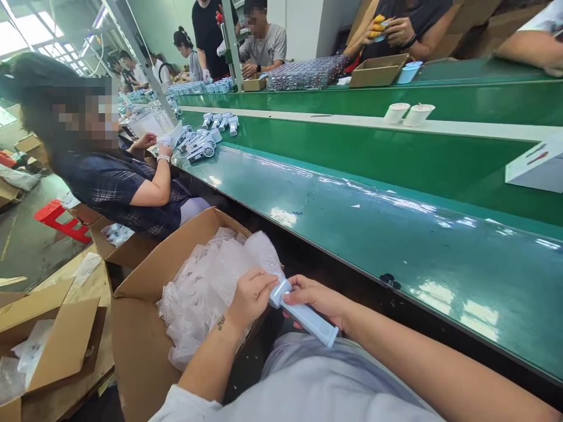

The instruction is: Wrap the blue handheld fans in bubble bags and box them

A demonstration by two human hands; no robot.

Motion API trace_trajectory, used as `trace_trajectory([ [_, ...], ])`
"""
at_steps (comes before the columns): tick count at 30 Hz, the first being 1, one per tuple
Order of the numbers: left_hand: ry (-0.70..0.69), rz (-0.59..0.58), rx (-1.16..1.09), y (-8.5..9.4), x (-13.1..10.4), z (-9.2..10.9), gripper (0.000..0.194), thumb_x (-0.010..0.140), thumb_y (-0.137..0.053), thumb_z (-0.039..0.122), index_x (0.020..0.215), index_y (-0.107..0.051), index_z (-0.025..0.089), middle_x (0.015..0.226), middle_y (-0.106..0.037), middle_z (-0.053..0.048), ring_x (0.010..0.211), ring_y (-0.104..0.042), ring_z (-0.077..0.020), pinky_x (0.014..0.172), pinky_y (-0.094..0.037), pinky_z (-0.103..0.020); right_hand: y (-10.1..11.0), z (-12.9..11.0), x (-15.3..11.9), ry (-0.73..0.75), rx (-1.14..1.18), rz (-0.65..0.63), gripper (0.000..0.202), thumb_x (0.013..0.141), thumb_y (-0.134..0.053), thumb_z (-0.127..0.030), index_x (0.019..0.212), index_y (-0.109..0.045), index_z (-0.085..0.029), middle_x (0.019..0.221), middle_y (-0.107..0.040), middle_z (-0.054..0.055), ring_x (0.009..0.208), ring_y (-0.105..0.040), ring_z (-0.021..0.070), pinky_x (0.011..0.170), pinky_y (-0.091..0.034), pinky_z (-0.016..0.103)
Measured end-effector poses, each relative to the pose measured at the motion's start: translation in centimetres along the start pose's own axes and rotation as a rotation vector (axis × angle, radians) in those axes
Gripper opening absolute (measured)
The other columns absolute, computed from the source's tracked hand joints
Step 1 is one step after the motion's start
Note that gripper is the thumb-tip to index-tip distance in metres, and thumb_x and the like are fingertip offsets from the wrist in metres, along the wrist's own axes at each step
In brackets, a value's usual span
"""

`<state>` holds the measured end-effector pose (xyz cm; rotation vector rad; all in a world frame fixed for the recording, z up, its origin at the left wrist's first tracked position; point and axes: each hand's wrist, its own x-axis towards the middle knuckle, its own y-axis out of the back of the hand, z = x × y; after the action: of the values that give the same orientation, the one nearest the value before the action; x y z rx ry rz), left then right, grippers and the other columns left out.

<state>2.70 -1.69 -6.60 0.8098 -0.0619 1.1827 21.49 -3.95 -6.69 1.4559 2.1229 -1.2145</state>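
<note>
My right hand (314,299) is wrapped round a light-blue plastic device (310,319) with a long, flat-sided handle and a wider head. The handle slants down to the right, over my lap. My left hand (255,296) has its fingers pinched together at the head end, on the edge of a clear bubble-wrap bag (266,255). The bag stands up behind my fingers; whether the head is inside its mouth I cannot tell. Below and left, a large open cardboard box (136,328) holds a heap of bubble-wrap bags (197,293).
A green conveyor table (334,217) runs along my right. Similar light-blue devices (200,143) lie in a pile further along, beside a seated co-worker (118,181). Two white cups (409,114) and a white box (536,167) stand across the belt. More open cartons (57,346) are at left.
</note>
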Motion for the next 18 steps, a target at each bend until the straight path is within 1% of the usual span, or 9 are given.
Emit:
trace_trajectory([
  [1, -0.080, -0.027, 0.075, 0.0, -0.3, 0.3, 0.017, 0.088, -0.055, 0.016, 0.095, -0.070, 0.016, 0.077, -0.063, -0.006, 0.069, -0.059, -0.0133, 0.062, -0.051, -0.025, 0.0, 0.0, 0.0, 0.048, 0.017, 0.018, 0.056, 0.056, -0.081, -0.027, 0.098, -0.044, -0.022, 0.086, -0.064, 0.002, 0.069, -0.066, 0.0193, 0.052, -0.055, 0.032],
  [3, -0.142, -0.020, 0.223, -0.2, -1.1, 0.7, 0.018, 0.090, -0.051, 0.011, 0.099, -0.066, 0.015, 0.079, -0.063, -0.007, 0.071, -0.059, -0.0142, 0.064, -0.051, -0.025, 0.0, 0.0, -0.2, 0.150, 0.042, 0.057, 0.064, 0.054, -0.082, -0.025, 0.107, -0.046, -0.025, 0.093, -0.061, 0.000, 0.070, -0.064, 0.0178, 0.053, -0.055, 0.033],
  [6, -0.100, 0.037, 0.335, -0.6, -2.6, 1.0, 0.017, 0.090, -0.049, 0.009, 0.100, -0.061, 0.016, 0.082, -0.063, -0.006, 0.074, -0.060, -0.0148, 0.066, -0.052, -0.026, 0.1, 0.5, -0.5, 0.236, 0.063, 0.076, 0.065, 0.057, -0.081, -0.026, 0.114, -0.050, -0.028, 0.104, -0.059, 0.001, 0.072, -0.062, 0.0156, 0.055, -0.056, 0.031],
  [10, -0.075, -0.016, 0.319, -0.4, -2.9, 0.6, 0.022, 0.091, -0.045, 0.007, 0.107, -0.055, 0.017, 0.089, -0.062, -0.007, 0.081, -0.061, -0.0155, 0.072, -0.054, -0.027, 0.3, 1.1, -1.0, 0.276, 0.085, 0.106, 0.054, 0.060, -0.081, -0.030, 0.106, -0.054, -0.025, 0.110, -0.059, 0.003, 0.072, -0.062, 0.0147, 0.054, -0.057, 0.031],
  [12, -0.114, -0.050, 0.336, -0.4, -2.3, 0.2, 0.023, 0.090, -0.045, 0.007, 0.108, -0.053, 0.017, 0.093, -0.061, -0.008, 0.087, -0.060, -0.0171, 0.076, -0.054, -0.031, 0.4, 1.3, -1.2, 0.264, 0.105, 0.120, 0.050, 0.061, -0.081, -0.031, 0.102, -0.053, -0.023, 0.104, -0.061, 0.003, 0.072, -0.064, 0.0162, 0.054, -0.057, 0.032],
  [13, -0.134, -0.044, 0.350, -0.5, -2.0, 0.0, 0.023, 0.089, -0.045, 0.006, 0.107, -0.052, 0.017, 0.093, -0.061, -0.009, 0.089, -0.059, -0.0179, 0.078, -0.054, -0.032, 0.5, 1.4, -1.2, 0.257, 0.121, 0.121, 0.049, 0.062, -0.082, -0.032, 0.099, -0.052, -0.022, 0.099, -0.062, 0.003, 0.073, -0.066, 0.0174, 0.054, -0.058, 0.032],
  [14, -0.142, -0.018, 0.367, -0.7, -1.7, -0.1, 0.022, 0.088, -0.044, 0.006, 0.106, -0.051, 0.017, 0.092, -0.060, -0.008, 0.089, -0.059, -0.0183, 0.078, -0.054, -0.033, 0.6, 1.5, -1.2, 0.254, 0.140, 0.118, 0.047, 0.062, -0.082, -0.032, 0.097, -0.051, -0.021, 0.094, -0.064, 0.003, 0.074, -0.067, 0.0186, 0.054, -0.058, 0.032],
  [17, -0.118, 0.129, 0.414, -2.1, -1.7, 0.2, 0.022, 0.086, -0.043, 0.004, 0.101, -0.050, 0.018, 0.084, -0.058, -0.005, 0.080, -0.059, -0.0171, 0.070, -0.053, -0.030, 0.7, 1.6, -1.2, 0.265, 0.206, 0.139, 0.045, 0.064, -0.081, -0.031, 0.091, -0.047, -0.020, 0.082, -0.066, 0.003, 0.073, -0.068, 0.0208, 0.053, -0.057, 0.032],
  [18, -0.123, 0.142, 0.420, -2.7, -2.0, 0.6, 0.023, 0.086, -0.042, 0.003, 0.101, -0.050, 0.018, 0.083, -0.058, -0.005, 0.078, -0.059, -0.0167, 0.068, -0.053, -0.029, 0.7, 1.6, -1.1, 0.271, 0.227, 0.165, 0.044, 0.065, -0.080, -0.030, 0.091, -0.046, -0.021, 0.079, -0.066, 0.003, 0.070, -0.068, 0.0204, 0.053, -0.056, 0.031],
])
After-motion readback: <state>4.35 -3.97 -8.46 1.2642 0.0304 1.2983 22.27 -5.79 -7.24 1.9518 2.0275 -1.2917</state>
